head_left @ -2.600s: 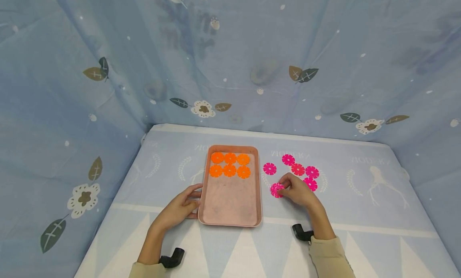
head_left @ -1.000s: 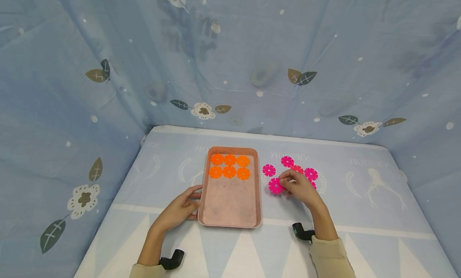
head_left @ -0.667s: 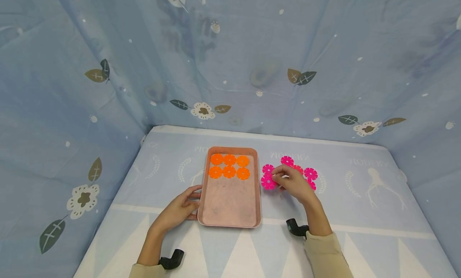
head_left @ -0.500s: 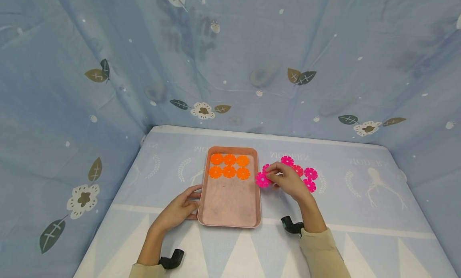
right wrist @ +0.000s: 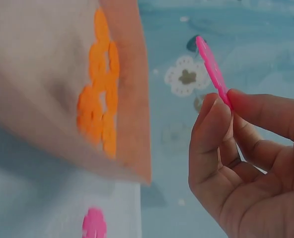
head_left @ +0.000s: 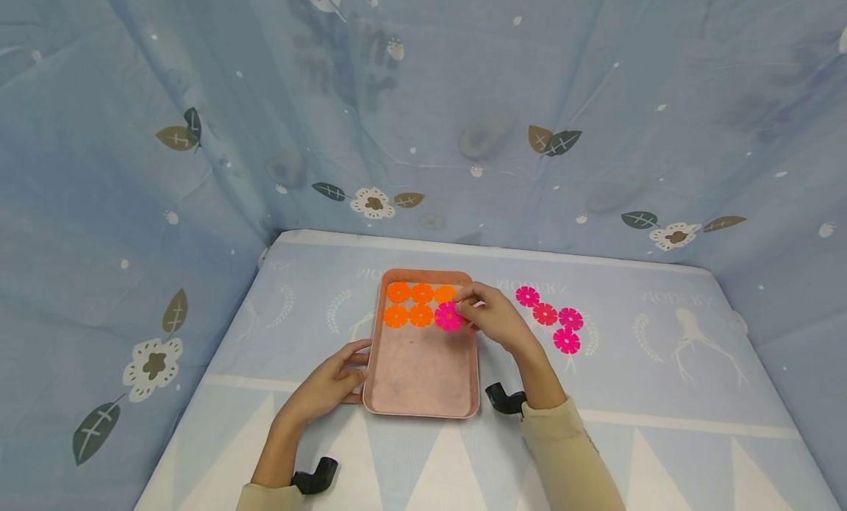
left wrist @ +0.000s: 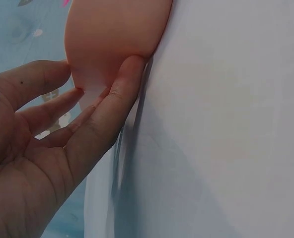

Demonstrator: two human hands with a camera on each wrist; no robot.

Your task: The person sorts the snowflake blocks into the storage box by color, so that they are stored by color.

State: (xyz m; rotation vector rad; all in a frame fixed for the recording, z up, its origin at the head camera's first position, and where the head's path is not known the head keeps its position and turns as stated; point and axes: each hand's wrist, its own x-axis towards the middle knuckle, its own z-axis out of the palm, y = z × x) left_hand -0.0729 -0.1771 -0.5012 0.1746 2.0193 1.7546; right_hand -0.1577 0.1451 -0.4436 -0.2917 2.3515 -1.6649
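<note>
Cloth covers everything: a pale blue table [head_left: 662, 364] with white triangles and faint plant prints along its lower edge, and blue sheeting [head_left: 198, 92] printed with leaves and white flowers hung behind and at both sides. At the middle of the frame lies a rectangular salmon-pink tray [head_left: 423, 382], smooth, with rounded corners and a low rim. Flat orange flower discs [head_left: 409, 304] with notched edges sit in two rows at its upper end. The right hand [head_left: 492, 320] pinches a thin pink flower disc [head_left: 448, 316] between thumb and fingertips over the tray's upper right part, just beside the orange ones; the wrist view shows it edge-on [right wrist: 212, 69]. The left hand [head_left: 327, 382] rests with straight fingers against the tray's lower left rim. Four more pink discs [head_left: 552, 318] lie on the table right of the tray.
</note>
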